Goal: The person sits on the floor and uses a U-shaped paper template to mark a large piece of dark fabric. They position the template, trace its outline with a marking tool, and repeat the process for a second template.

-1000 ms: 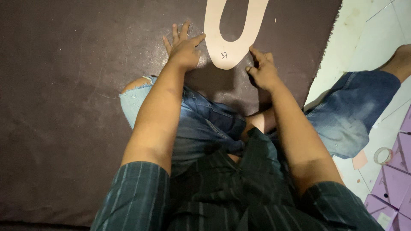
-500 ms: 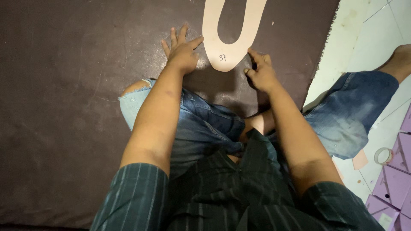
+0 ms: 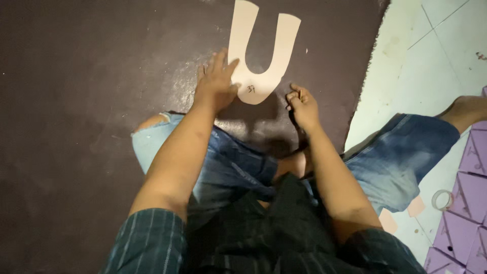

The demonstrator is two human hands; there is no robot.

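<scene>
1. Since the earlier frames, the right hand (image 3: 303,104) has drawn back from the pale beige U-shaped paper pattern (image 3: 262,53), whose edge it was touching, and now sits clear of its lower right curve.
2. That pattern lies flat on the large dark brown sheet of leather-like material (image 3: 91,101) spread over the floor, its two arms pointing away from the person and its rounded base nearest the knees.
3. At the pattern's lower left edge, the left hand (image 3: 216,83) rests palm down, fingers spread flat and fingertips pressing on the paper; it grips nothing.
4. Just right of the pattern's base, the right hand is loosely curled, with the fingers pinched around a thin small object; what that object is cannot be told.
5. Below the pattern, the person's knees in faded blue ripped denim shorts (image 3: 228,162) rest on the dark sheet.
6. Well to the right of the pattern lies white tiled floor (image 3: 436,61), and farther right and lower sit purple triangular pieces (image 3: 469,198) and a small clear tape ring (image 3: 442,199).
</scene>
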